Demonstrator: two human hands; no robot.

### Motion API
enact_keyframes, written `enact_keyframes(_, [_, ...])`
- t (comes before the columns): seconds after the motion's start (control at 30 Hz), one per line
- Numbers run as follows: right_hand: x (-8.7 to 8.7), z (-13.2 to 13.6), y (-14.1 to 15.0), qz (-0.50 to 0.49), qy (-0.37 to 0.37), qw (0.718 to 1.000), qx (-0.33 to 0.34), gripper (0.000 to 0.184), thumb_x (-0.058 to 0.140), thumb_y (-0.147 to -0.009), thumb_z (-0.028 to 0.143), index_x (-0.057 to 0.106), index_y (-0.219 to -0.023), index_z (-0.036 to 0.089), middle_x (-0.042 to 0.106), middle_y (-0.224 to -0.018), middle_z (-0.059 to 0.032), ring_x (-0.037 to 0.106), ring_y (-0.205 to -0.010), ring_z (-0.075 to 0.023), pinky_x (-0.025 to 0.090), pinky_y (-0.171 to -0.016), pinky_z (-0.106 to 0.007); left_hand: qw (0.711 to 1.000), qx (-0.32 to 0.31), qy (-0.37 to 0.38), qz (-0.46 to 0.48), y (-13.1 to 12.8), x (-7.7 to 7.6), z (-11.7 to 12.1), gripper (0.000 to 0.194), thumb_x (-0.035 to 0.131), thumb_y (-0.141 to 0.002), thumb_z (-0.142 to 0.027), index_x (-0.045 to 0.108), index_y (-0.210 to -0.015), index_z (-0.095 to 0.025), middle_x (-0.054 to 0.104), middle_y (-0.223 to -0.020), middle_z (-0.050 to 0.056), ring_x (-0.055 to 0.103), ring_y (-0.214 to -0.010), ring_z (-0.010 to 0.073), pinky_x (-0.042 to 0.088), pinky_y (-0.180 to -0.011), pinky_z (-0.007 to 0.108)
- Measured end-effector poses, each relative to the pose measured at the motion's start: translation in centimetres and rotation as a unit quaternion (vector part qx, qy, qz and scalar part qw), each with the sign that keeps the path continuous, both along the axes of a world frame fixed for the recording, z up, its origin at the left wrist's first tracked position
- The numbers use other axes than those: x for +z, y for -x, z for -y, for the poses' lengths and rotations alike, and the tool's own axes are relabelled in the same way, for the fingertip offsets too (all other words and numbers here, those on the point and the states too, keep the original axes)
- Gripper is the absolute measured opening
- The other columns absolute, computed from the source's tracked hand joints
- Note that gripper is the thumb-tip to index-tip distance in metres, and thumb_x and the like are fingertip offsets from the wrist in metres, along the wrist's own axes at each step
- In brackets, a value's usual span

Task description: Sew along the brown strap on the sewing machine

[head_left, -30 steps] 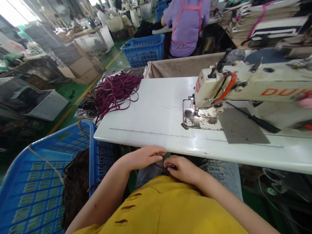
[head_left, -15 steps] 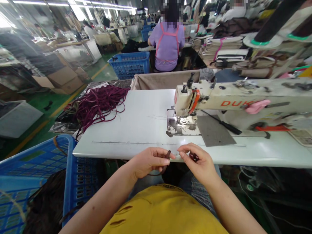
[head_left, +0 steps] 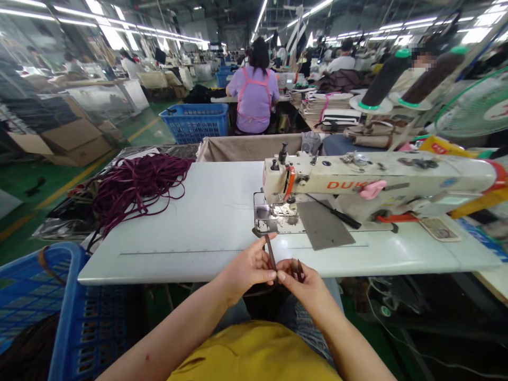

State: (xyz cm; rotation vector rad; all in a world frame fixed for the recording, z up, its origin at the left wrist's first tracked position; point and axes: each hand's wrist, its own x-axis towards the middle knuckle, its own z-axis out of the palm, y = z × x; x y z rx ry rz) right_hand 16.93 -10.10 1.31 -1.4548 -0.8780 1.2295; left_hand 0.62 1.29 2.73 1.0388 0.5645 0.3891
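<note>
My left hand [head_left: 254,267] holds a narrow dark brown strip [head_left: 270,253] upright between thumb and fingers, its top end by the outstretched index finger. My right hand [head_left: 299,280] is closed, its thumb and fingertip meeting the left thumb at the strip's lower end. Inside its curled fingers is a small dark two-pronged object [head_left: 297,269], mostly hidden; I cannot make out its kind. Both hands are at the front edge of the white sewing table [head_left: 206,222], just before the sewing machine [head_left: 329,177]. A brown loop hangs below the hands.
Purple straps [head_left: 143,182] lie heaped at the table's left. A grey sheet [head_left: 327,227] and a black-handled tool [head_left: 345,217] lie by the machine. Blue basket [head_left: 69,296] stands at lower left, another blue basket [head_left: 194,121] farther off. A person [head_left: 256,98] sits ahead; a fan [head_left: 476,103] stands right.
The view has tilted up and swung right. My hands have come together, and the strip now stands upright with more of its length showing between them.
</note>
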Motion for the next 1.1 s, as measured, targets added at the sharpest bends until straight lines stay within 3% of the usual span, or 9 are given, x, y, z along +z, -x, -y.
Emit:
enact_keyframes(0.17, [0.1, 0.5, 0.5, -0.029, 0.021, 0.999, 0.036, 0.062, 0.081, -0.074, 0.078, 0.069, -0.09, 0.019, 0.069, -0.084, -0.0028, 0.062, -0.082, -0.0204, 0.05, -0.08, -0.033, 1.0, 0.006, -0.006, -0.016, -0.5, 0.7, -0.1, 0.124, 0.095, -0.07, -0.031, 0.021, -0.169, -0.018, 0.069, -0.083, 0.001, 0.066, -0.074, 0.0174, 0.054, -0.075, 0.031])
enact_keyframes(0.27, [-0.2, 0.8, 0.5, -0.042, 0.016, 0.998, 0.033, 0.058, 0.079, -0.079, 0.076, 0.071, -0.085, 0.019, 0.072, -0.085, -0.0046, 0.064, -0.084, -0.0208, 0.05, -0.082, -0.034, 0.999, 0.044, -0.003, -0.014, -0.5, 1.1, -0.5, 0.12, 0.096, -0.069, -0.032, 0.027, -0.167, -0.02, 0.07, -0.084, 0.001, 0.068, -0.077, 0.0182, 0.055, -0.076, 0.032])
enact_keyframes(0.47, [-1.5, 1.4, -1.0, -0.011, 0.032, 0.998, 0.054, 0.066, 0.073, -0.08, 0.082, 0.077, -0.091, 0.017, 0.067, -0.06, -0.0019, 0.062, -0.062, -0.0187, 0.049, -0.073, -0.033, 0.993, 0.115, -0.033, -0.016, 0.0, 1.8, -1.9, 0.111, 0.094, -0.073, -0.034, 0.033, -0.165, -0.024, 0.071, -0.092, 0.002, 0.069, -0.082, 0.0181, 0.059, -0.08, 0.034])
enact_keyframes(0.67, [-0.6, 1.7, -2.1, 0.003, 0.014, 0.999, 0.047, 0.061, 0.075, -0.081, 0.079, 0.077, -0.083, 0.018, 0.074, -0.072, -0.0061, 0.067, -0.074, -0.0205, 0.051, -0.08, -0.033, 0.982, 0.186, -0.04, -0.001, -0.7, 2.2, -2.0, 0.105, 0.093, -0.074, -0.033, 0.036, -0.162, -0.022, 0.069, -0.09, 0.001, 0.068, -0.081, 0.0165, 0.062, -0.076, 0.032])
enact_keyframes(0.8, [-0.2, 2.3, -2.9, -0.007, 0.028, 0.999, 0.028, 0.058, 0.079, -0.08, 0.076, 0.078, -0.088, 0.018, 0.068, -0.063, -0.0021, 0.062, -0.064, -0.0169, 0.05, -0.072, -0.031, 0.969, 0.242, -0.044, 0.001, -0.6, 2.3, -2.8, 0.104, 0.093, -0.073, -0.031, 0.038, -0.16, -0.021, 0.068, -0.09, -0.001, 0.067, -0.079, 0.0147, 0.063, -0.074, 0.03])
enact_keyframes(1.1, [-0.2, 2.8, -3.8, -0.011, 0.036, 0.999, 0.004, 0.062, 0.083, -0.074, 0.076, 0.078, -0.086, 0.016, 0.064, -0.061, -0.001, 0.054, -0.053, -0.0123, 0.042, -0.055, -0.027, 0.965, 0.256, -0.05, 0.013, -0.2, 2.2, -3.3, 0.098, 0.092, -0.074, -0.026, 0.041, -0.158, -0.021, 0.068, -0.089, -0.002, 0.068, -0.077, 0.0127, 0.063, -0.075, 0.028])
